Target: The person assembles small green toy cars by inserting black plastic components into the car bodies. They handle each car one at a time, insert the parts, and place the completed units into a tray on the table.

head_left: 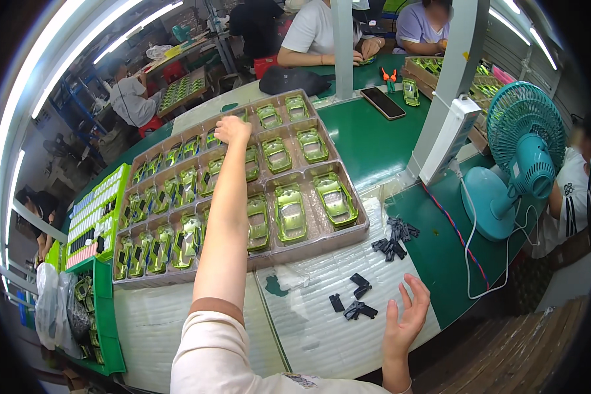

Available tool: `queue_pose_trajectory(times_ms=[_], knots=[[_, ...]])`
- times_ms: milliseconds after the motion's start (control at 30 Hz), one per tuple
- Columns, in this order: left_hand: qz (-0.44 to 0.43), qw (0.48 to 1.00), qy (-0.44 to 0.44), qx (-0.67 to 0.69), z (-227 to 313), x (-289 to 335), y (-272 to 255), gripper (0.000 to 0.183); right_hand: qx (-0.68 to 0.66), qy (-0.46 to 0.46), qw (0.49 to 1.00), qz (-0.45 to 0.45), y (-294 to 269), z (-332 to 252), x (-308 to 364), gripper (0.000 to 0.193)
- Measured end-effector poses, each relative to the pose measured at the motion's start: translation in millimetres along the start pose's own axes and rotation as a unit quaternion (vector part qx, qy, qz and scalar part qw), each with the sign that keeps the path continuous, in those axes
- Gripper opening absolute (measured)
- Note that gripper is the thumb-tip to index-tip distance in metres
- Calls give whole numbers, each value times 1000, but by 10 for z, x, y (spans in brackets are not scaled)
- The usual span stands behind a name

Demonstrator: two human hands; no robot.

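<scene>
Green crate (118,335): left of the left grip and nearer the person, with green shells inside.
Compartment tray (308,254): beneath the left grip, spreading to both sides.
Left grip (233,130): at the tray's far row, fingers bent; whether it holds anything cannot be told.
Car shells (290,213): green, in compartments around the left grip.
Black parts (360,310): loose on white sheeting (312,341), left of the right grip; another cluster lies beyond.
Right grip (407,318): open, fingers apart.
Teal fan (525,144): on the counter (433,276), right of and beyond the right grip.
</scene>
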State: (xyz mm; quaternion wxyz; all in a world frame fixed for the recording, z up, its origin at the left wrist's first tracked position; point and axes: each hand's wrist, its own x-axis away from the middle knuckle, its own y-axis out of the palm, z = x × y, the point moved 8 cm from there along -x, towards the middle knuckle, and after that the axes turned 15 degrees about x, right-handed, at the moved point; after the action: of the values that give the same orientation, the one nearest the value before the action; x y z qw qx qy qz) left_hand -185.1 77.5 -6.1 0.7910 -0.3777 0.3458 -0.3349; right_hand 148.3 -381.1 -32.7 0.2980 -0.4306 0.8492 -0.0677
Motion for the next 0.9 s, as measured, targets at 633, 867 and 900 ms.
queue_pose_trajectory(times_ms=[633, 867, 900], knots=[[-255, 542, 678, 427, 435, 4682, -1670, 50, -388, 190, 901, -39, 118, 205, 102, 74], [-389, 638, 488, 452, 604, 4031, -986, 20, -412, 224, 878, 89, -256, 434, 127, 55], [-384, 668, 460, 441, 625, 3884, -876, 16, -422, 233, 871, 89, -228, 435, 129, 56]])
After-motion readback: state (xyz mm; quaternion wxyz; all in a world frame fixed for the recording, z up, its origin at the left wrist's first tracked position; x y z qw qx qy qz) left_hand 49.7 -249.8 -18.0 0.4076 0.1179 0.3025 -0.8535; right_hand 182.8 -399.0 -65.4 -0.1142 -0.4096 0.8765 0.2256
